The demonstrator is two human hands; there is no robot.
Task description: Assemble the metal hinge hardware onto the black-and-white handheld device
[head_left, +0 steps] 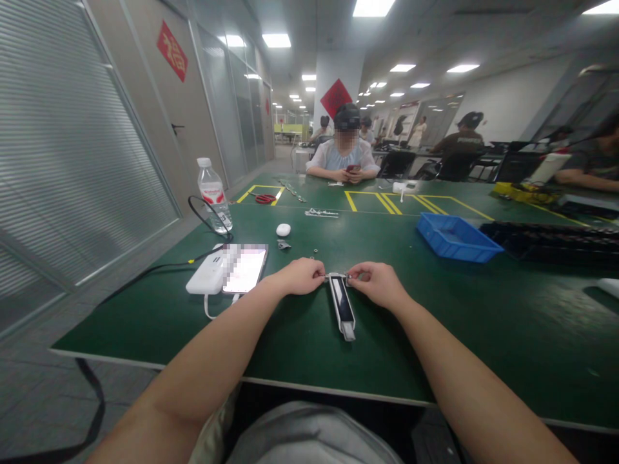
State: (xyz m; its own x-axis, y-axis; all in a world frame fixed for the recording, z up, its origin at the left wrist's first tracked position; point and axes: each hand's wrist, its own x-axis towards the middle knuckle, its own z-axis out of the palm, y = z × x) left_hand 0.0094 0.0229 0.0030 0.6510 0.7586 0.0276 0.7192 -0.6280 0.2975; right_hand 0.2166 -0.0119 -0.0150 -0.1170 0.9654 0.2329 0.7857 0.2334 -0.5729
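Note:
A slim white device [343, 304] with a long dark screen lies on the green table in front of me, its narrow pale tip pointing toward my body. At its far end, my left hand [305, 276] is closed in a pinch at the left corner. On the opposite corner, my right hand [380, 282] pinches with thumb and forefinger; a small shiny bit shows at the fingertips. What either hand holds is too small to make out. Between the two hands, a thin light edge runs across the device's far end.
Left of me are a white power bank [206, 274], a phone [246, 267] and a water bottle [215, 196]. Beyond my hands lie a white case [283, 229] and red-handled scissors [265, 199]. A blue tray [457, 238] stands right. A person [343, 154] sits opposite.

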